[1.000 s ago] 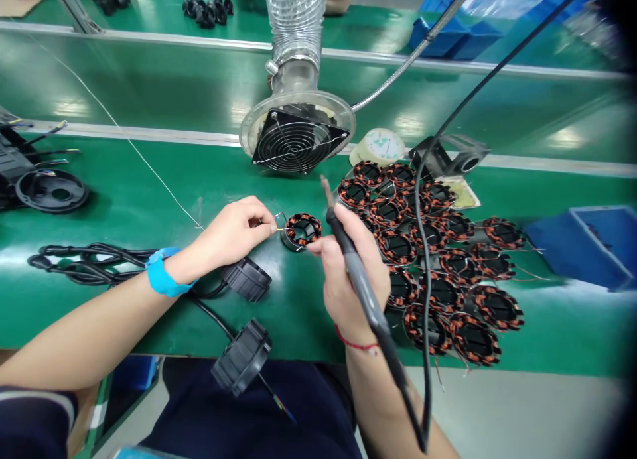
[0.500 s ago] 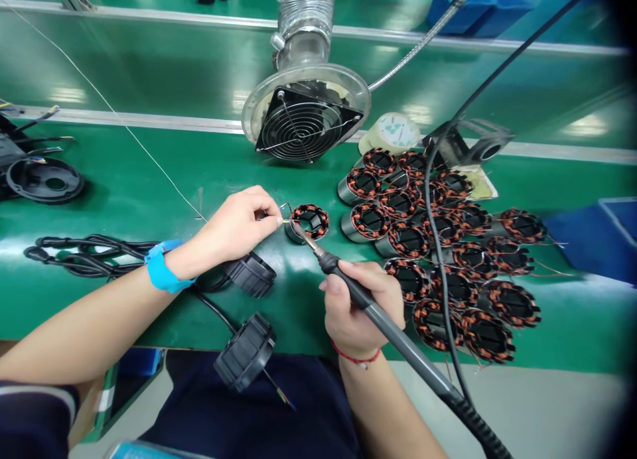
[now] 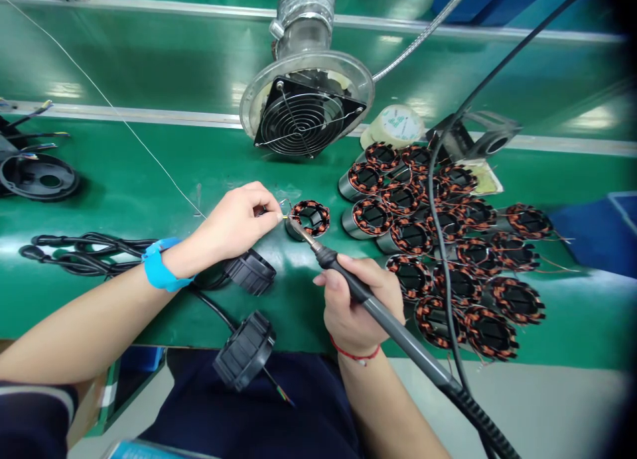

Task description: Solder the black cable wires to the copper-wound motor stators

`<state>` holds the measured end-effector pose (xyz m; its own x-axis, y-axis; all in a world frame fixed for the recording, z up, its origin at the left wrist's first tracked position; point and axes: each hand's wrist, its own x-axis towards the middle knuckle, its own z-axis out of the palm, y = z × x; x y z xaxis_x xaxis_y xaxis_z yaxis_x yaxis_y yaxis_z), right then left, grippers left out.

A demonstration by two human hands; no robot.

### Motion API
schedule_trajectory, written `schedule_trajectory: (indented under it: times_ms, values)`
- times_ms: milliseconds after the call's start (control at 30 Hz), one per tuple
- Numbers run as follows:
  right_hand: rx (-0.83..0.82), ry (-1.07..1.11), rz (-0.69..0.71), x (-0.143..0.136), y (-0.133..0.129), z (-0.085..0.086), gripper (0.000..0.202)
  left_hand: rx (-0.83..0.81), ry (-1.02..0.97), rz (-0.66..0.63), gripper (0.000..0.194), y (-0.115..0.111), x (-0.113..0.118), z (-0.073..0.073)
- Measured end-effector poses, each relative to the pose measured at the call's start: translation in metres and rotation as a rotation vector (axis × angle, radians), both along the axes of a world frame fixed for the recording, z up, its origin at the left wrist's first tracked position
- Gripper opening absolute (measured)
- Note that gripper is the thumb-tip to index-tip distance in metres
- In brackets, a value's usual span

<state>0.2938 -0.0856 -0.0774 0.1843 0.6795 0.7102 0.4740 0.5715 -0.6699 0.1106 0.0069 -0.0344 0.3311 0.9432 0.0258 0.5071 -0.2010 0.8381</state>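
My right hand [image 3: 365, 300] is wrapped round a soldering iron [image 3: 348, 280], with its cord running down to the lower right. The iron's tip reaches the left side of a motor stator [image 3: 318, 215] with copper windings, standing by itself on the bench. At that same spot my left hand [image 3: 243, 220] pinches a thin wire [image 3: 284, 216] with a yellowish end, close against the stator. Below the left hand lies a black round plastic housing [image 3: 251, 272] on a cable. A second black housing [image 3: 245, 351] with coloured wire ends sits at the bench's front edge.
Several more stators [image 3: 408, 237] stand grouped to the right, with a black cord hanging across them. A fume extractor fan [image 3: 301, 117] hangs behind the work. Coiled black cables [image 3: 89, 250] lie at left, a tape roll [image 3: 395, 126] at the back, a blue bin [image 3: 597, 237] far right.
The camera view has shifted slightly. Both hands keep nearly the same place and grip, with the iron's tip still at the stator's left side.
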Motion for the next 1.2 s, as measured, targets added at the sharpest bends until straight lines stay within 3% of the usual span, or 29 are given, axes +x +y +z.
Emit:
schedule_trajectory:
  times_ms: [567,800,1000,1100,1200]
  values:
    - [-0.030,0.015,0.013,0.000,0.000,-0.001,0.021,0.002,0.003,0.003,0.013,0.000,0.000,0.000]
    - [-0.041,0.022,-0.055,0.002,-0.003,-0.006,0.039,-0.017,0.013,0.013,0.013,-0.001,0.000,0.001]
    - [-0.229,0.057,0.065,0.000,0.010,0.019,0.043,-0.008,0.023,0.012,0.012,-0.001,0.001,0.003]
    - [-0.314,-0.065,0.114,-0.001,0.024,0.033,0.034,0.000,0.035,0.009,0.012,-0.001,0.000,0.003]
    - [-0.354,-0.203,0.129,-0.003,0.034,0.036,0.034,0.005,0.044,0.003,0.013,-0.001,0.000,0.003]
